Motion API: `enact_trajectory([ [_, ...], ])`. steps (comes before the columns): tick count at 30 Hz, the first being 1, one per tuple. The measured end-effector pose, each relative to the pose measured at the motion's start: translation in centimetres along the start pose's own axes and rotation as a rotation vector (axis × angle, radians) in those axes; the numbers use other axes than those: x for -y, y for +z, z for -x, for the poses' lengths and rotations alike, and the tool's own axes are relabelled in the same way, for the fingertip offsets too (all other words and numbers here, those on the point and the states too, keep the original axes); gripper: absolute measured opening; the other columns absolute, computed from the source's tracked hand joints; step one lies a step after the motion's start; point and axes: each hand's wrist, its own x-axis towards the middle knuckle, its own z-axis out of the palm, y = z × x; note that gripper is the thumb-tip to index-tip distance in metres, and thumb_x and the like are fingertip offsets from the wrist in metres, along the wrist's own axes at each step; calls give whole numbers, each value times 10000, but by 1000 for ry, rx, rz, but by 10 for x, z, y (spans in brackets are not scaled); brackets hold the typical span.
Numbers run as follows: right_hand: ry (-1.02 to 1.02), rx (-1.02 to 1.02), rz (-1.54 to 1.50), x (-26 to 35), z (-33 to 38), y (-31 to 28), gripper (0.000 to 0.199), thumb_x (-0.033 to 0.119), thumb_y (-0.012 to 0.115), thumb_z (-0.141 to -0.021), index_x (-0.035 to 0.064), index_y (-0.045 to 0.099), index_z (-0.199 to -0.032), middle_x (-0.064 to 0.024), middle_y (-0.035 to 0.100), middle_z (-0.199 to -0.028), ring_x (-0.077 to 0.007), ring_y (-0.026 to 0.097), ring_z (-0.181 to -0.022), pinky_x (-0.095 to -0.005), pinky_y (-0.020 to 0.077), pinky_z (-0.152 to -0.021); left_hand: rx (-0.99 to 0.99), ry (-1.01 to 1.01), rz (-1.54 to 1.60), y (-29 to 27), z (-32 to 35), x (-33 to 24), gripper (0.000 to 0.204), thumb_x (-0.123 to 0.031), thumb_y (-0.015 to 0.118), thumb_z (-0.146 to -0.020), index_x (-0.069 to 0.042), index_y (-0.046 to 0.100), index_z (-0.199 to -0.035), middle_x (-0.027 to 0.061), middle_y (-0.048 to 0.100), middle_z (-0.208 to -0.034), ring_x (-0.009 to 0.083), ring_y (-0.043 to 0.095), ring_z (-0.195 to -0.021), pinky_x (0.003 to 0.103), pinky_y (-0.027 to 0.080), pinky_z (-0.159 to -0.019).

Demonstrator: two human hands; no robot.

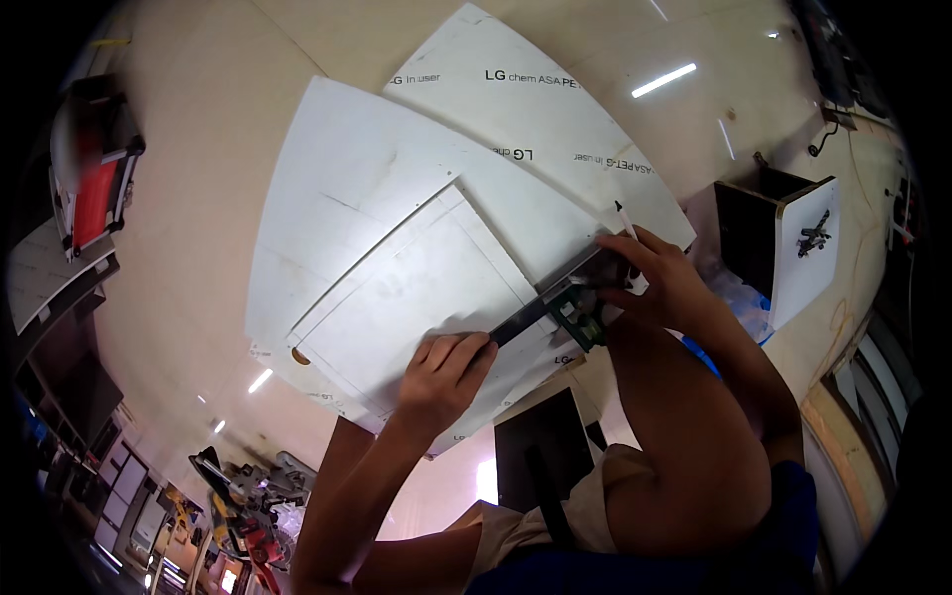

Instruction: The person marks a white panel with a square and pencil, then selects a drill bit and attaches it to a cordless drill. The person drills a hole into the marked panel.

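A white rectangular panel (416, 288) with thin lines drawn along its edges lies on larger white boards. Across its near right edge runs a dark, straight, ruler-like strip (524, 319). My left hand (443, 382) is closed at the strip's lower left end, fingers curled and pressing on it. At the other end, my right hand (659, 278) is closed around a white pen (627, 220) whose dark tip points up and away. Its fingers also touch the strip. A green piece (578, 319) sits against the strip beneath my right hand; its kind cannot be made out.
A bare white board (342, 169) and a printed white board (526, 89) spread out behind the panel. To the right stands an open dark box with a white side (808, 253). Power tools (248, 516) lie at lower left. A red and black case (97, 193) is far left.
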Motion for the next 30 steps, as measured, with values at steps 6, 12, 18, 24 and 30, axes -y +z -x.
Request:
enact_trajectory([
  [6, -25, 61, -184, 1, -1, -11, 355, 50, 797, -720, 74, 581, -1001, -107, 624, -934, -311, 645, -808, -371, 528, -732, -75, -171, 151, -7, -17, -16, 311, -24, 763, -689, -55, 677, -987, 48, 626, -937, 211, 611, -837, 334, 513, -717],
  [12, -477, 7, 122, 45, 3, -55, 244, 64, 743, -652, 87, 538, -782, -55, 612, -861, -282, 640, -870, -388, 519, -738, -147, -53, 309, -23, -9, -33, 294, 26, 800, -650, -66, 634, -875, 45, 629, -860, 224, 612, -730, 319, 505, -626],
  [18, -709, -139, 262, 14, 3, -23, 204, 128, 691, -623, 66, 574, -779, -73, 615, -888, -274, 635, -917, -403, 518, -764, -106, -42, 106, -6, 4, -33, 173, -59, 729, -716, -79, 684, -882, 27, 592, -894, 180, 603, -816, 304, 492, -679],
  [24, -696, -34, 260, -29, 5, 6, 250, 116, 682, -656, 62, 612, -890, -118, 616, -958, -292, 638, -882, -390, 532, -762, -131, -229, 106, 20, 6, -46, 229, -34, 722, -711, -62, 714, -938, 46, 580, -911, 213, 601, -795, 330, 494, -676],
  [30, -598, 34, 266, -29, 3, 9, 272, 122, 711, -722, 67, 636, -978, -156, 617, -1029, -328, 654, -896, -419, 551, -793, -148, -417, 97, 29, 15, -65, 291, -49, 715, -722, -75, 737, -1011, 42, 574, -928, 194, 600, -796, 330, 494, -679],
])
